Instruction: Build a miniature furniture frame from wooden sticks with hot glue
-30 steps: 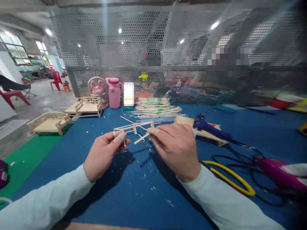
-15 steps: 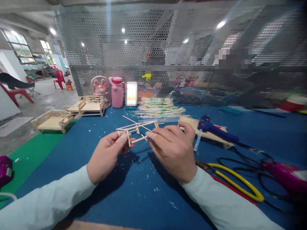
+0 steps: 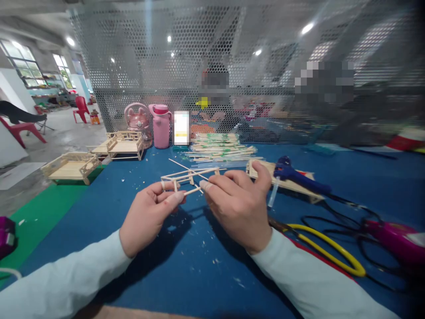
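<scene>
Between my hands is a small frame of thin wooden sticks (image 3: 195,174), raised over the blue table. My left hand (image 3: 151,210) grips the frame's left end, the thumb pressed near the foot of a short upright. The fingers of my right hand (image 3: 237,204) are closed on the frame's right side, close to the end of a lower stick (image 3: 192,191). Exactly what the right fingertips pinch is partly hidden. Behind the frame, a loose thin stick (image 3: 177,164) lies at a slant on the table.
Small wooden furniture models (image 3: 71,168) stand at the left. Bundled sticks (image 3: 219,148), a pink bottle (image 3: 161,128) and a phone (image 3: 181,128) line the mesh screen (image 3: 139,66). A blue glue gun (image 3: 299,177), yellow-handled pliers (image 3: 332,248) and cables lie right. People sit beyond the mesh.
My left thumb has shifted down and right along the frame, onto the foot of the upright. The upright now stands straighter. My right hand stays nearly in place.
</scene>
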Motion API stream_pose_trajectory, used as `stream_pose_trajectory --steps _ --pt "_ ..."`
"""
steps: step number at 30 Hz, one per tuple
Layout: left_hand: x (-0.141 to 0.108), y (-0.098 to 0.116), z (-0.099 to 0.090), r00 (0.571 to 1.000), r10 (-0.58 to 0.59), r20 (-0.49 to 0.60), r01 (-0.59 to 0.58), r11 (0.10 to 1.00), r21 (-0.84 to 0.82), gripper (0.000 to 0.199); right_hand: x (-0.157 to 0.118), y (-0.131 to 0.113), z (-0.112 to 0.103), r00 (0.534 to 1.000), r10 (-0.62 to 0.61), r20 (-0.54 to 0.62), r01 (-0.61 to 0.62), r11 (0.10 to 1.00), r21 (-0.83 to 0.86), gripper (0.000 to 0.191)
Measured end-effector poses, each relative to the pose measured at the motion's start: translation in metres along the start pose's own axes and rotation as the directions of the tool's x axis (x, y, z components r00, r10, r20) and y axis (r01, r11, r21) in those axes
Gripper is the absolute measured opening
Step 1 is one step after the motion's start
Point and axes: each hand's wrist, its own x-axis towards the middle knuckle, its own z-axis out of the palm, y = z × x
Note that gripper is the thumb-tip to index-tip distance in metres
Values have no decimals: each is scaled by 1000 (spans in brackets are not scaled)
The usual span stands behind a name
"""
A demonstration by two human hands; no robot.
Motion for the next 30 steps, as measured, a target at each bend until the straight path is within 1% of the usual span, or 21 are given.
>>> stream_pose_trajectory --steps 3,6,12,15,16,17,18,19,20,21,22,23,24,25,26,27,28,29,30 --pt "-1 0 2 1000 -3 -22 3 1000 22 27 1 -2 -1 1000 10 -3 -10 1000 -3 14" --pt "-2 1 3 999 -25 -37 25 1000 9 31 0 -3 -1 1000 18 -5 -18 1000 1 13" --pt "-3 2 6 996 -44 -77 37 996 -80 36 1 -6 -2 999 32 -3 -32 999 19 16" --pt "-2 1 5 995 -40 -90 29 991 -129 36 3 -6 -6 999 42 -16 -40 997 73 7" --pt "-2 0 4 995 -37 -95 23 989 -143 36 3 -5 -8 997 69 -29 -65 992 110 11" --pt "-1 0 3 994 -38 -100 22 988 -156 37 2 -3 -9 990 129 -53 -118 979 168 21" --pt "0 -1 3 993 -44 -106 26 985 -170 37 0 -1 -10 969 231 -82 -205 946 252 29" --pt "0 -1 2 992 -54 -112 32 983 -183 37 -2 2 -11 924 370 -97 -313 876 367 33" --pt "1 -2 2 991 -63 -118 38 979 -198 37 -5 4 -11 846 528 -69 -428 751 502 31" --pt "1 -2 1 990 -71 -123 43 976 -215 37 -8 6 -10 743 669 23 -529 566 633 25" --pt "2 -2 2 989 -78 -126 47 971 -233 37 -11 6 -9 634 751 183 -605 335 723 19" --pt "2 -3 2 988 -84 -128 49 966 -254 37 -14 5 -8 534 753 383 -661 89 746 16" --pt "2 -3 4 988 -87 -130 48 960 -276 36 -15 3 -6 451 679 579 -700 -133 701 15" --pt "1 -3 5 987 -92 -130 50 953 -299 36 -16 -1 -5 385 561 732 -726 -305 616 14" --pt "1 -4 6 987 -100 -126 54 946 -320 36 -15 -5 -4 343 438 831 -739 -421 526 15" --pt "0 -5 8 987 -106 -118 60 939 -340 35 -13 -10 -3 326 340 882 -741 -488 462 20" --pt "-1 -6 9 988 -112 -106 68 932 -356 35 -11 -15 -2 331 280 901 -734 -524 433 25" --pt "-2 -7 10 989 -116 -94 73 927 -369 35 -8 -19 -1 347 259 901 -717 -545 434 29" --pt "-3 -8 11 990 -118 -83 78 922 -379 34 -5 -22 0 367 268 891 -694 -559 454 31"
